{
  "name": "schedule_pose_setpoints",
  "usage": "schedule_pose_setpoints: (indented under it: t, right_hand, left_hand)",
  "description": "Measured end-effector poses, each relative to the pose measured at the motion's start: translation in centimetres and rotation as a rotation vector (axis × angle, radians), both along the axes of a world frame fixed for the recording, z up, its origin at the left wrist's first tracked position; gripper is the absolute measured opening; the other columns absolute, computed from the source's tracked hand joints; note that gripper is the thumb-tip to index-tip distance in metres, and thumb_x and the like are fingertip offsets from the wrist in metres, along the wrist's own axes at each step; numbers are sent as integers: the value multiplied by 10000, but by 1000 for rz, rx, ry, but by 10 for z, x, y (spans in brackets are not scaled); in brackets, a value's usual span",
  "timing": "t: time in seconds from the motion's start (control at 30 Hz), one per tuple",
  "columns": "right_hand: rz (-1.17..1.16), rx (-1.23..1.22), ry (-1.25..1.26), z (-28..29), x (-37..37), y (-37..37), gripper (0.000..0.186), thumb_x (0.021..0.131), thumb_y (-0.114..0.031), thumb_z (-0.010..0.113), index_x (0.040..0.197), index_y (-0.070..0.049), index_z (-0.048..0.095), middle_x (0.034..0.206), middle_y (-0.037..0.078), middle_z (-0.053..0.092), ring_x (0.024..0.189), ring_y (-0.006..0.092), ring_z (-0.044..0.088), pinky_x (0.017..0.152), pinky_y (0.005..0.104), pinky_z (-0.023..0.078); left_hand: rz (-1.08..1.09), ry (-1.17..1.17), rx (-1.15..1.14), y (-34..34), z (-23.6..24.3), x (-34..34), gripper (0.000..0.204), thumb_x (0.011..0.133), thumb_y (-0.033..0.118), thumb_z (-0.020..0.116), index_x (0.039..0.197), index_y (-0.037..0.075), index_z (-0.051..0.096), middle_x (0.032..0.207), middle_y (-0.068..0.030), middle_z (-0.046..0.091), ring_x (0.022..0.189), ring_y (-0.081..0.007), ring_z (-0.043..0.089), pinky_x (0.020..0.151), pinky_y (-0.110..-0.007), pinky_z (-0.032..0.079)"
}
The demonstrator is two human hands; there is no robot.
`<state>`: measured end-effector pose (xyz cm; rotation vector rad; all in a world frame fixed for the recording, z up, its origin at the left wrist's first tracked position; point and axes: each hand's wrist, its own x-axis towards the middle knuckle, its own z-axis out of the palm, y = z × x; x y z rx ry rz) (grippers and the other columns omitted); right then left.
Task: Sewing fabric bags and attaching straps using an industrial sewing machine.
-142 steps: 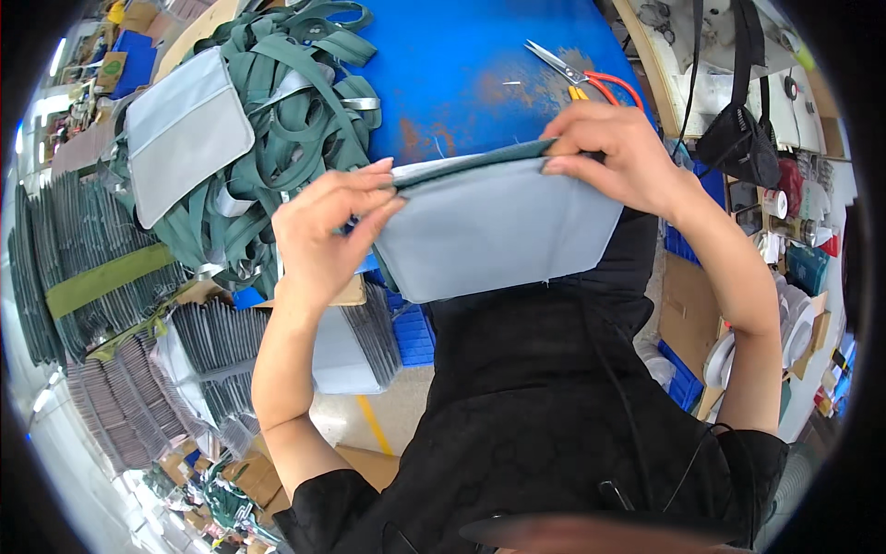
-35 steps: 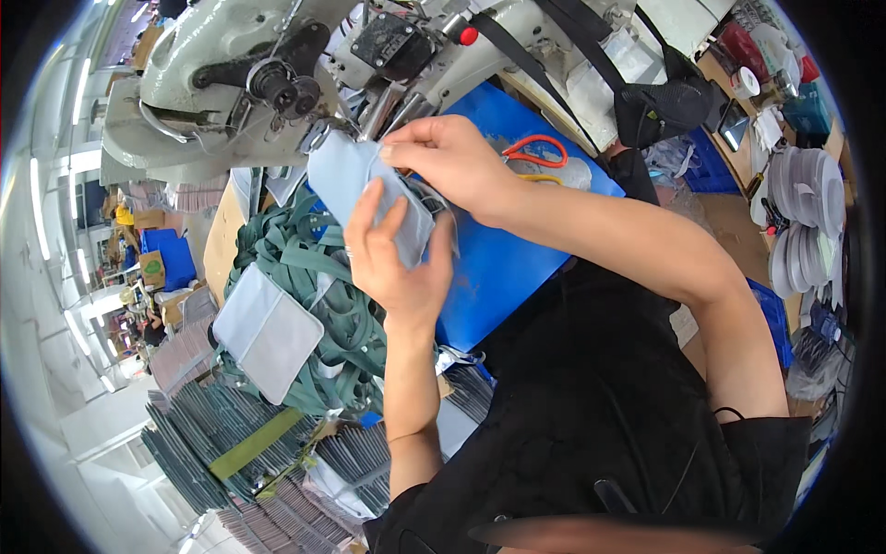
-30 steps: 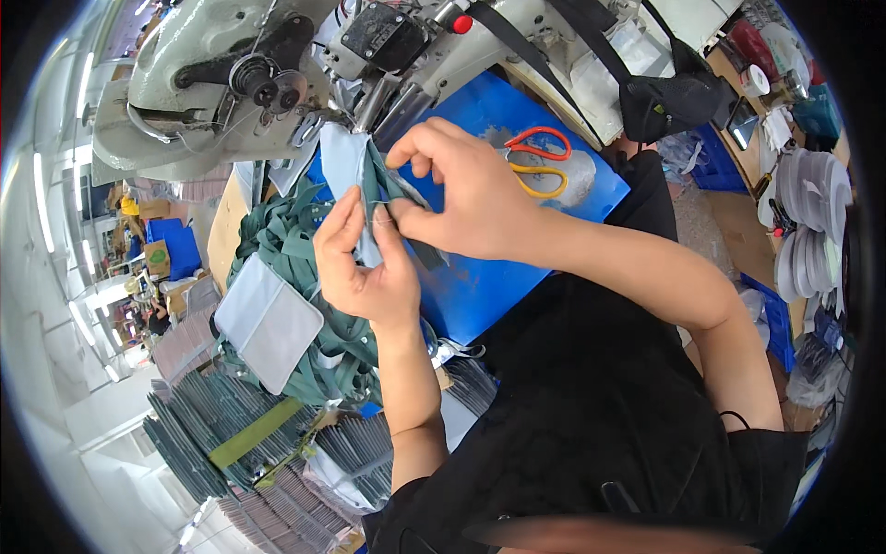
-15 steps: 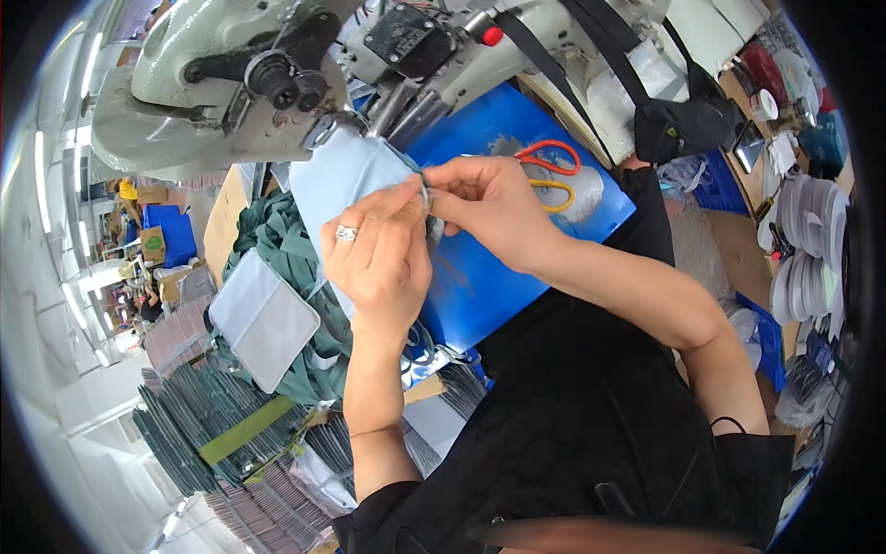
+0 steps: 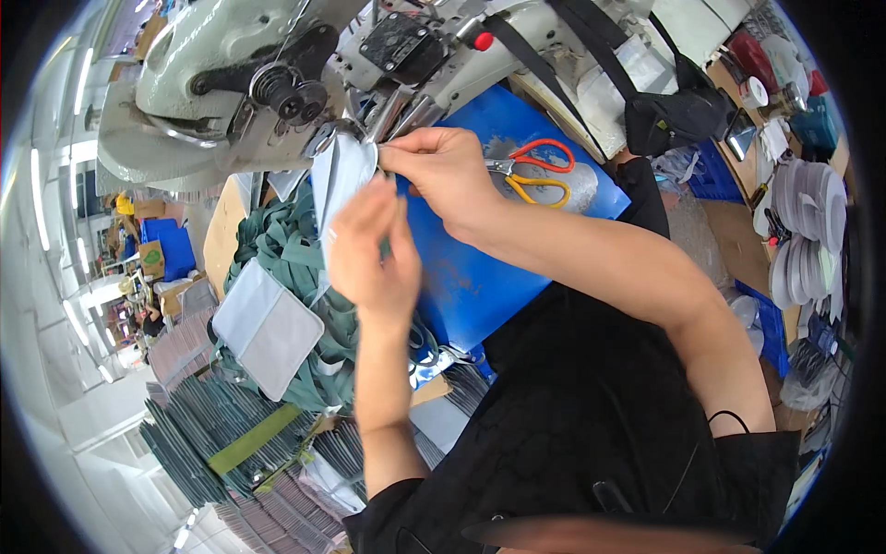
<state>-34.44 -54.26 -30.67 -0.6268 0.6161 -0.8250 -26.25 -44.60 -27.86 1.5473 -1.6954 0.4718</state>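
Note:
A light blue fabric piece (image 5: 338,177) lies at the working end of a pale green sewing machine (image 5: 198,69); its edge runs in under the metal parts. Thumb and fingers of my right hand (image 5: 438,175) pinch that edge close to the machine. Over the near part of the cloth is my left hand (image 5: 374,258), smeared by motion, so whether it grips the cloth does not show. Scissors with one red and one yellow handle (image 5: 543,155) rest on the blue work surface (image 5: 480,277), to the right of my right hand.
Left of the work surface hangs a heap of green fabric strips (image 5: 277,231), with a finished-looking grey and light blue panel (image 5: 269,328) on it. Bundled stacks of panels (image 5: 221,434) stand below. White tape rolls (image 5: 808,217) and a blue crate (image 5: 715,180) are at the right.
Both hands have separated: my right hand moved up and left toward the machine. The left hand came off the shared pinch and is moving. The fabric is now folded narrower, nearer the machine.

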Motion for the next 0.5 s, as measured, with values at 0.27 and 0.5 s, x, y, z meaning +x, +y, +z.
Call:
schedule_pose_setpoints:
  t: [0.27, 0.5]
  right_hand:
    - [-35, -67, 76, -4, 6, -1, 178, 874, -126, 838, 941, 27, 777, 811, 37, 731, 681, 65, 607, 603, 243, 478]
    - [55, -105, 107, 6, -4, -3, 210, 888, -169, 833, 971, 11, 764, 810, 38, 731, 622, 78, 631, 523, 220, 443]
  left_hand:
    - [301, 884, 649, 9, -27, 32, 547, 1019, 202, 703, 1459, -65, 516, 1400, -172, 599, 1263, -190, 565, 1091, -337, 442]
    - [-751, 1765, 734, 11, -42, 147, 345, 1005, 334, 641, 1194, 46, 666, 901, -41, 616, 667, -111, 474, 509, -229, 335]
